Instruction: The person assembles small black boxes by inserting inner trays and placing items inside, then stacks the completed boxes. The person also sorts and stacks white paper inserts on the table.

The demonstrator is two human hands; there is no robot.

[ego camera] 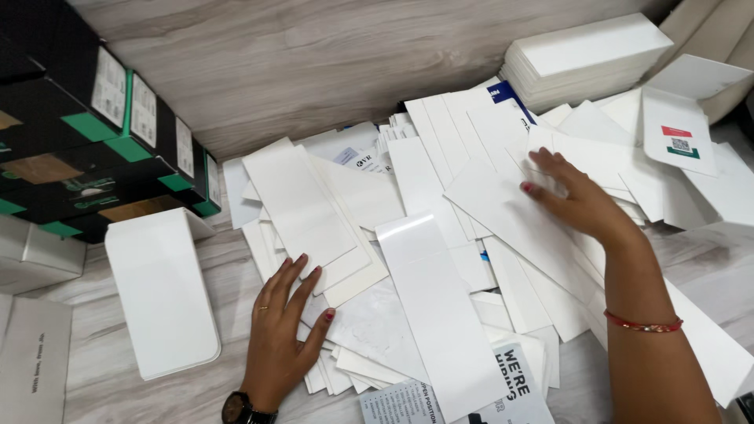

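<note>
- Head view: left hand (281, 339), fingers spread flat, gripping nothing, pressed on scattered white cards (369, 259) atop wooden table (259, 71).
- Right hand (572, 196), loosely open, fingertips touching upper cards of the same heap.
- White stack (585, 59) behind; black-green boxes (94, 141) far left.

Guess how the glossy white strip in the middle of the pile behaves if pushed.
The glossy white strip shows sheen, so it probably slides easily. It lies flat and thin, likely light and slightly bendy. Resting on loose cards, it may drag them along.
</note>
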